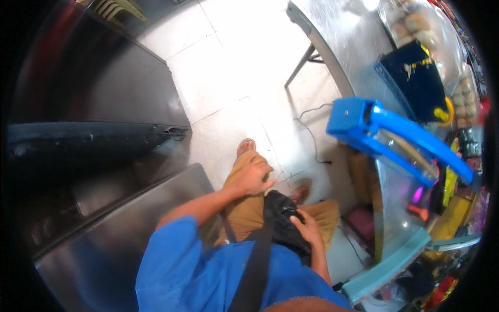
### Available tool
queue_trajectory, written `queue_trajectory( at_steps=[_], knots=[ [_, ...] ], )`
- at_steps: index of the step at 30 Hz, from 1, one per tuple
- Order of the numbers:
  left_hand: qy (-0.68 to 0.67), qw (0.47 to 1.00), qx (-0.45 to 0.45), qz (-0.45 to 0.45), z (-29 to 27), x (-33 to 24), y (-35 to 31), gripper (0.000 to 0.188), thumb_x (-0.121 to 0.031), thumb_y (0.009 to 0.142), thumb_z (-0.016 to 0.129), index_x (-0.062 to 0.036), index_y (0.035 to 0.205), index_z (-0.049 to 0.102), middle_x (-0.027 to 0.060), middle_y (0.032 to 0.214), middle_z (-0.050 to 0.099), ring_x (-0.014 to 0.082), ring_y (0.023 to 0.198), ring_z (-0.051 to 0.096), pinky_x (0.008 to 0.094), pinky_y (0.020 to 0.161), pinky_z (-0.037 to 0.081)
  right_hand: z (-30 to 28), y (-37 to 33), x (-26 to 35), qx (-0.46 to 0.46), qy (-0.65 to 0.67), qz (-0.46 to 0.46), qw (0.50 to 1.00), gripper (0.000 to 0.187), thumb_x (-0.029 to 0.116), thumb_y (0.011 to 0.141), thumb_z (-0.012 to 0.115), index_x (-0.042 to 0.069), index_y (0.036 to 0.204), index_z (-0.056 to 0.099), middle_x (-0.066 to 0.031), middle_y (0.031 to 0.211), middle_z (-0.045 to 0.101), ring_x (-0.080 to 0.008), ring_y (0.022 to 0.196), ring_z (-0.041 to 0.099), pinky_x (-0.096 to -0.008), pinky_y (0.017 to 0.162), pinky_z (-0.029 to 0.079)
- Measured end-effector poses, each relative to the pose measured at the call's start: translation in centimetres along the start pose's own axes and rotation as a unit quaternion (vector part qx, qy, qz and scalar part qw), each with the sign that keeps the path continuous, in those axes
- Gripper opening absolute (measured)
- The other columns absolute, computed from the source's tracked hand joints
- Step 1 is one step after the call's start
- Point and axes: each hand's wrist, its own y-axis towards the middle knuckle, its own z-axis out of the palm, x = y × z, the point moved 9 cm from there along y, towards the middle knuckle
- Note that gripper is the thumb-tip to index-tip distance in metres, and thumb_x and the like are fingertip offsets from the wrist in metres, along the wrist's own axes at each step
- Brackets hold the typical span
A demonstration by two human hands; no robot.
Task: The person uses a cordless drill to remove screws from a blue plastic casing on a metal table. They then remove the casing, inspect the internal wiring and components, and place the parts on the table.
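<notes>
My left hand (253, 177) hovers over my left thigh, in brown trousers. Its fingers are loosely curled, the thumb stands apart, and nothing shows in it. A black bag (283, 221) hangs at my waist on a wide dark strap (253, 270) that crosses my blue shirt. On the bag's right side lies my right hand (310, 227), thumb on top and fingers closed round its edge; the fingertips are partly hidden.
To my right, a metal table (345, 39) bears bagged bread rolls (423, 36) and a dark blue bag (416, 78). Blue (358, 122) and teal plastic chairs (390, 265) stand close by. Dark cabinets (99, 78) line the left. A cable (312, 138) crosses the tiled floor (228, 67).
</notes>
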Motion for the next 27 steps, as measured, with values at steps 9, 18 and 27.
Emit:
queue_trajectory(
  at_steps=[9,18,27],
  knots=[
    [-0.048,0.991,-0.011,-0.121,-5.6,4.4,-5.4,0.028,-0.027,0.081,0.072,-0.0047,0.098,0.071,0.0155,0.105,0.067,0.0366,0.106,0.059,0.0483,0.102,0.040,0.5,-4.0,13.6,0.112,-0.078,0.050,0.989,0.072,0.055,0.086,0.069,0.002,0.133,0.061,-0.0246,0.129,0.063,-0.0332,0.122,0.060,-0.0399,0.105,0.044],
    [-0.024,0.976,-0.009,-0.215,-11.8,6.6,-10.3,0.032,-0.018,0.087,0.064,-0.0028,0.114,0.065,0.0220,0.127,0.058,0.0386,0.122,0.052,0.0443,0.104,0.041,2.5,-2.8,28.5,0.073,-0.204,-0.064,0.974,0.066,0.054,0.088,0.066,0.005,0.132,0.062,-0.0222,0.126,0.065,-0.0370,0.119,0.061,-0.0424,0.102,0.046],
    [-0.092,0.934,0.214,-0.271,-14.0,9.4,-13.2,0.042,-0.022,0.089,0.059,-0.0009,0.125,0.060,0.0246,0.134,0.055,0.0422,0.126,0.050,0.0490,0.104,0.041,0.0,2.5,48.4,-0.194,-0.212,-0.332,0.898,0.064,0.027,0.083,0.079,-0.002,0.135,0.054,-0.0268,0.136,0.056,-0.0428,0.128,0.052,-0.0467,0.110,0.040]
  ],
)
